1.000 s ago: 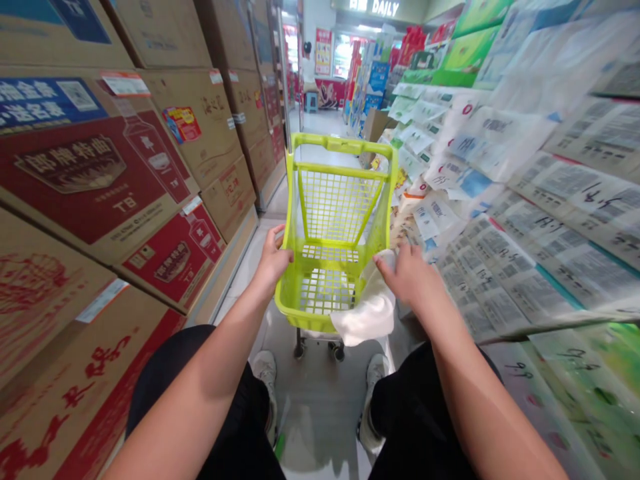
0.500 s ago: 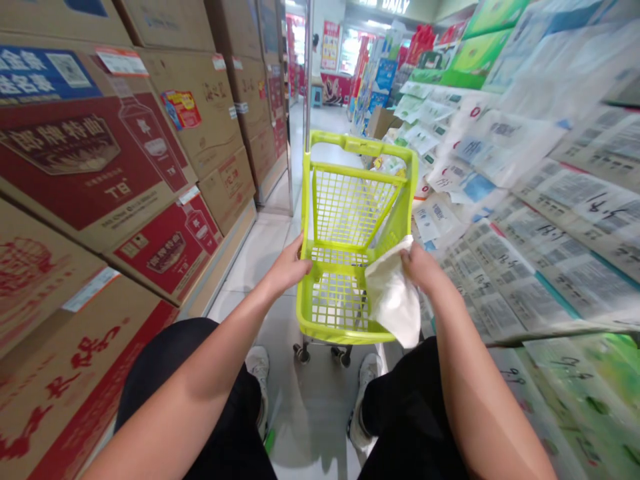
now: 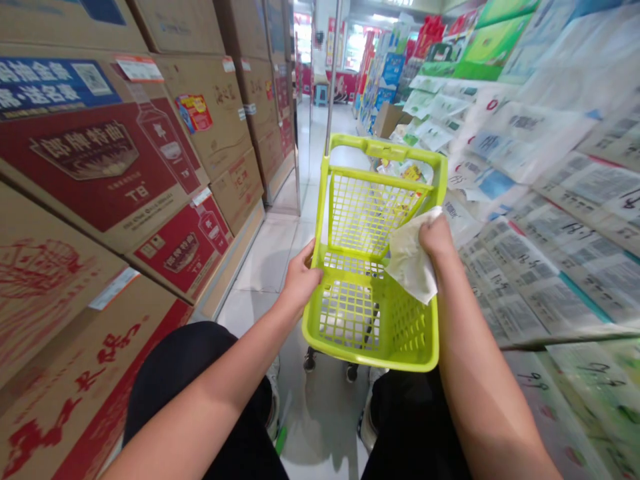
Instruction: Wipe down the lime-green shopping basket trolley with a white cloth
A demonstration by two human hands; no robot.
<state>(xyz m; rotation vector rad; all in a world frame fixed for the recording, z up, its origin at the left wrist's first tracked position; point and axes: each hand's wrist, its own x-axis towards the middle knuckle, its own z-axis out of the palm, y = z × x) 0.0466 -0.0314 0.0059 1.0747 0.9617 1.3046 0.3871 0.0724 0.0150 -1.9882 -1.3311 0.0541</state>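
Note:
Between my knees is a lime-green shopping basket with latticed walls and floor, tilted toward me above small dark wheels. My left hand grips its left rim, thumb inside and fingers hidden behind the wall. In my right hand is a white cloth, pressed over the basket's right rim and hanging down inside. The fingertips of that hand are partly covered by the cloth. At the far end a handle bar spans the basket, and a thin metal pole rises by its left corner.
Stacked liquor cartons wall the left side. On the right, wrapped paper packs with handwritten prices stand close to my right arm. Tiled floor runs ahead to a blue stool. A person is in the distance.
The basket has shifted right in view and its near end is raised. My right hand has moved the cloth farther up along the right rim; the left hand keeps its grip.

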